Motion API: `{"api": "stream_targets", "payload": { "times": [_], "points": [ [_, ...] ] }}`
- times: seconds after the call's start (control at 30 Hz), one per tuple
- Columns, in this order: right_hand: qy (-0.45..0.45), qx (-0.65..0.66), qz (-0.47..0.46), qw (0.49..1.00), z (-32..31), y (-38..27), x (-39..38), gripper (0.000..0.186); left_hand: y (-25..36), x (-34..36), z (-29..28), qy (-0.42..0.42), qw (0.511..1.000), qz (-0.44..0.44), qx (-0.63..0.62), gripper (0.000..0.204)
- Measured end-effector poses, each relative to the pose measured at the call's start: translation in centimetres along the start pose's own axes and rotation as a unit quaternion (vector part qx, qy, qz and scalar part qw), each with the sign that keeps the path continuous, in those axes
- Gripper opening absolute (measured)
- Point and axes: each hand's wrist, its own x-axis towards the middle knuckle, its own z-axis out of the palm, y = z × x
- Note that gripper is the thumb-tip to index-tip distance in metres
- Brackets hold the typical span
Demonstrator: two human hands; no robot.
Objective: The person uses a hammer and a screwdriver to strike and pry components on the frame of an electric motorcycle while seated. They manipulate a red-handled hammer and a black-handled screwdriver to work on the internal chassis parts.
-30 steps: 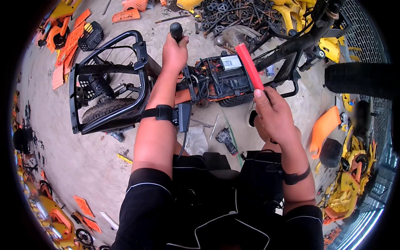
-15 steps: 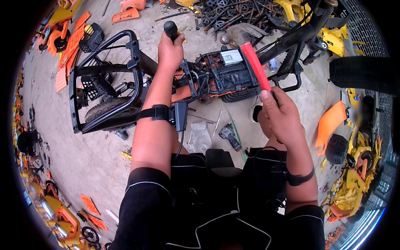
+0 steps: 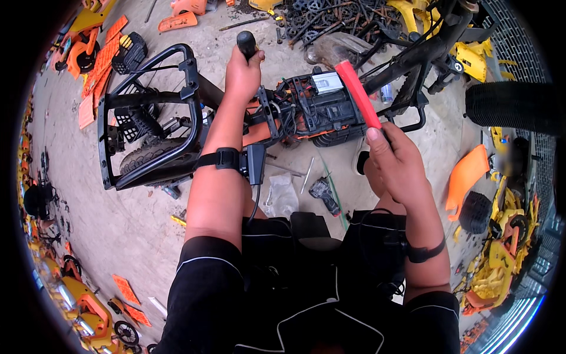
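My left hand (image 3: 243,76) is closed round an upright black handle (image 3: 246,44), above the middle of a black scooter frame (image 3: 191,135); whatever lies below the handle is hidden. In my right hand (image 3: 396,165) is a long red bar-shaped tool (image 3: 358,91), slanting up to the left beside the frame’s battery compartment (image 3: 333,109). That compartment holds a silver box (image 3: 326,82) and dark wiring (image 3: 288,118). A black device is strapped to my left forearm.
A power drill (image 3: 324,194), a thin metal rod (image 3: 308,174) and a pale bag (image 3: 280,194) lie on the concrete floor (image 3: 88,189) near my legs. Dark metal parts (image 3: 312,17) are heaped behind the frame. Orange panels (image 3: 466,180) and yellow bodywork (image 3: 489,259) lie around me.
Both hands keep their hold. Compared with a second ago, my right hand and the red tool sit slightly farther right, my left slightly farther left, and the whole view has shifted a little.
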Motion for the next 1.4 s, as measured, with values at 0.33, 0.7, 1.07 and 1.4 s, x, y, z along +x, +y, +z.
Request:
{"api": "stream_targets", "payload": {
  "times": [0.33,0.7,1.07,1.4],
  "points": [
    [0.045,0.053,-0.156,0.985,0.4,-11.8,3.7,0.04,0.0,-0.1,-0.1,-0.009,1.0,-0.022,-0.004,0.027],
    [0.029,-0.059,-0.093,0.993,3.8,-10.9,5.8,0.045,0.7,-0.5,0.1,-0.009,1.0,-0.02,0.01,0.023],
    [0.069,0.044,-0.128,0.988,0.5,-13.9,3.9,0.047,1.0,0.0,0.0,-0.023,0.999,-0.041,-0.007,0.027],
    [0.07,0.069,-0.232,0.968,-1.2,-17.2,2.2,0.039,0.6,0.3,0.1,-0.004,0.999,-0.05,0.004,0.028]
  ]
}}
